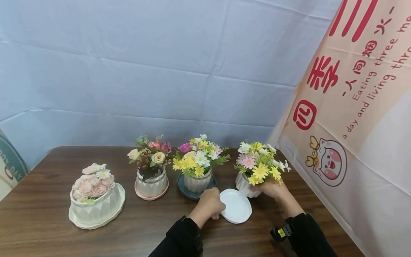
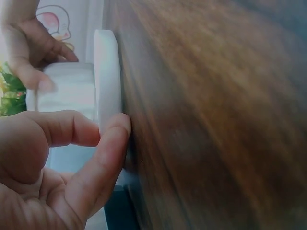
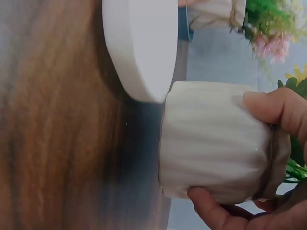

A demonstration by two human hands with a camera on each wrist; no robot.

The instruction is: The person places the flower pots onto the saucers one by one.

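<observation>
My left hand [image 1: 210, 203] pinches the near-left edge of a white saucer [image 1: 236, 207] between thumb and finger. In the left wrist view the saucer [image 2: 107, 79] stands close over the wood. My right hand [image 1: 273, 189] grips a white ribbed flowerpot [image 1: 245, 186], thumb on one side and fingers on the other, just right of the saucer. Yellow, white and pink artificial flowers [image 1: 258, 164] fill this pot and cover part of the hand. The pot tilts a little in the head view. From the right wrist, the pot's base [image 3: 165, 143] appears right beside the saucer's rim.
Left of my hands, a potted flower arrangement [image 1: 197, 182] sits on a blue saucer [image 1: 185, 190]. Beyond it stand a rose pot [image 1: 152, 184] on a pink saucer and a wide pot [image 1: 96, 207] on a cream plate. A printed cloth [image 1: 346, 160] hangs along the table's right side.
</observation>
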